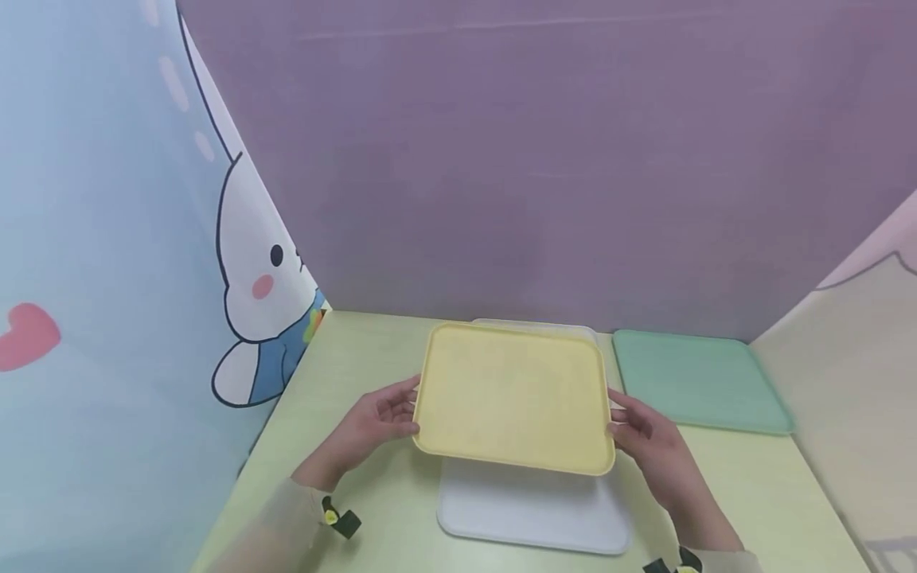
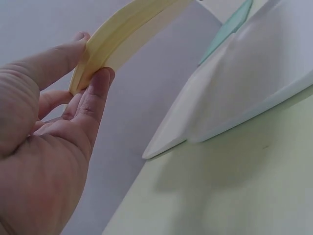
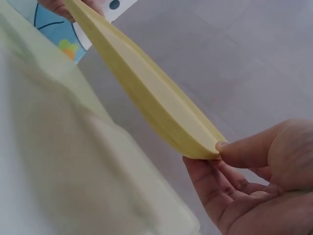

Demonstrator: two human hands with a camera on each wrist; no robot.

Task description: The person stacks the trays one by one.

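We hold the flat yellow plastic tray (image 1: pixel 513 395) between both hands, lifted clear of the pale green table (image 1: pixel 358 493). Our left hand (image 1: pixel 372 420) pinches the tray's left edge: in the left wrist view the thumb lies on top of the raised rim (image 2: pixel 105 39) and the fingers (image 2: pixel 93 95) curl up under it. Our right hand (image 1: pixel 648 446) does the same on the opposite edge, thumb on the rim (image 3: pixel 195 142) and fingers (image 3: pixel 215 191) cupped beneath. So both hands are closed on the tray, one at each short side.

The tray's long axis runs left to right between the two grips, and it sits level or nearly so, its near edge perhaps a little lower; we cannot tell the tilt exactly. Neither hand is nearer than the other: the tray's middle lies midway between them, straight ahead of us.

Directly beneath it lies a white plastic tray (image 1: pixel 533 509), flat on the table. Its near part sticks out toward us from under the yellow one, and a thin strip of its far edge shows behind. The two trays are apart, with clear space between them in the left wrist view. A mint green plastic tray (image 1: pixel 698 380) lies flat to the right, just beside the white one. Purple and cartoon-printed panels (image 1: pixel 258 263) wall in the table.
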